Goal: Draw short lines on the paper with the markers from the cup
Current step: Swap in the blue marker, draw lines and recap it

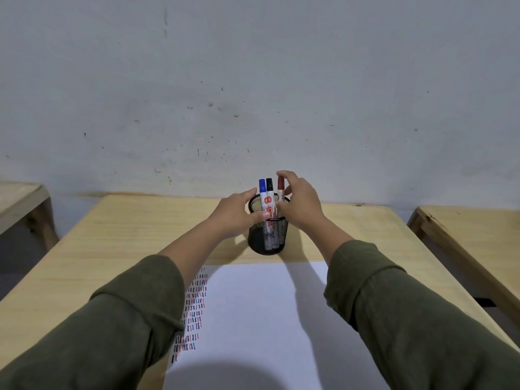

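Note:
A black mesh cup [268,237] stands on the wooden table just beyond the white paper [253,319]. Three capped markers stand upright in it: blue [262,190], black [269,190] and red [280,185]. My left hand [236,213] wraps the cup's left side near the rim. My right hand [299,204] is at the red marker, with fingers curled around its cap and upper barrel. Rows of short black, blue and red lines [194,311] fill the paper's left edge, partly hidden by my left sleeve.
The light wooden table [140,235] runs up to a grey wall. Another wooden table edge [19,204] sits at the far left and one more [464,229] at the right, each with a gap between.

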A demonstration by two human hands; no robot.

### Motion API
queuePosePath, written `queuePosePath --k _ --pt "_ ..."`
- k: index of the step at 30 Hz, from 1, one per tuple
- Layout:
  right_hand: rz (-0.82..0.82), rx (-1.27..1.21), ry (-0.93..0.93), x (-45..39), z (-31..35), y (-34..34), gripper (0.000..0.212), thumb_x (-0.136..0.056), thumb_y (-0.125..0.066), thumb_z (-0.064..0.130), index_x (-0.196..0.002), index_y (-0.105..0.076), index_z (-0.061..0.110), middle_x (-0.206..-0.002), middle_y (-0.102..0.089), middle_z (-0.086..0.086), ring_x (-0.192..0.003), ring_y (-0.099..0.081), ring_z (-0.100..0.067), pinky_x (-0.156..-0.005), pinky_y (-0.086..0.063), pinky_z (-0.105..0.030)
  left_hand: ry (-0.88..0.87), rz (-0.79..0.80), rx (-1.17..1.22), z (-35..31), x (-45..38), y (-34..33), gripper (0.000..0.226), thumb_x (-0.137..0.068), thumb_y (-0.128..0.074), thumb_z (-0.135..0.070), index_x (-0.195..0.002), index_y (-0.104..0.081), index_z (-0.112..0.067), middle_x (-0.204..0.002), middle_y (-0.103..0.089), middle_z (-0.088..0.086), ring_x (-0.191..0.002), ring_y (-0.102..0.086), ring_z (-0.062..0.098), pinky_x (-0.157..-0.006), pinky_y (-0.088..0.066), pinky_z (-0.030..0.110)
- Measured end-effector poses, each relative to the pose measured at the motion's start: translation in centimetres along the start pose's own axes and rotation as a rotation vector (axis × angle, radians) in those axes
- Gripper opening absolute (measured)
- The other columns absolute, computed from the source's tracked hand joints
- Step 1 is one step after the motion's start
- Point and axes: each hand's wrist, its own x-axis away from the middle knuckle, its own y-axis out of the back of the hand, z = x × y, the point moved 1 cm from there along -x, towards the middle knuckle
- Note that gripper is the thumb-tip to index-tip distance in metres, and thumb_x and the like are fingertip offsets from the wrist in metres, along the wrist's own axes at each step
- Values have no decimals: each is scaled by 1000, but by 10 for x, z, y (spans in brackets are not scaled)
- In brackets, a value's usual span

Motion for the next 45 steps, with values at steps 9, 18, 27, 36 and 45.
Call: queuePosePath --k 9,18,27,36,45 --pt "39 58 -12 -3 1 0 66 -85 -59 11 -144 -34 29 -121 -53 -13 -112 -49 -27 -91 -46 -39 -25 -7 -11 -4 2 2 61 -84 -63 -35 -141 -40 -29 -137 -56 3 -126 -50 23 -100 -38 31" --pt "66 31 38 0 2 -2 68 -86 -55 10 -142 -33 41 -115 -46 -10 -96 -51 -22 -79 -45 -32 -29 4 -15 -7 3 3 59 -84 -62 -35 -139 -42 -32 -132 -59 5 -124 -51 25 -102 -40 35" --pt "104 83 22 -5 8 -1 62 -79 -58 8 -135 -47 31 -129 -41 -13 -120 -43 -29 -98 -44 -43 -15 5 -17 -8 3 3 62 -84 -63 -35 -141 -40 -31 -135 -57 5 -128 -48 24 -103 -38 35" --pt "13 0 74 1 8 -1 48 -77 -70 16 -122 -57 28 -119 -44 -8 -119 -43 -25 -94 -42 -36 -5 2 -8 -8 6 3 61 -83 -63 -35 -139 -42 -31 -132 -59 6 -125 -50 24 -102 -40 36" --pt "-24 -84 80 12 18 1 33 -79 -64 15 -108 -55 27 -85 -57 -5 -79 -55 -21 -62 -40 -27 -2 -32 22 -15 13 4 58 -83 -65 -33 -137 -45 -29 -135 -56 5 -130 -46 23 -101 -37 31"
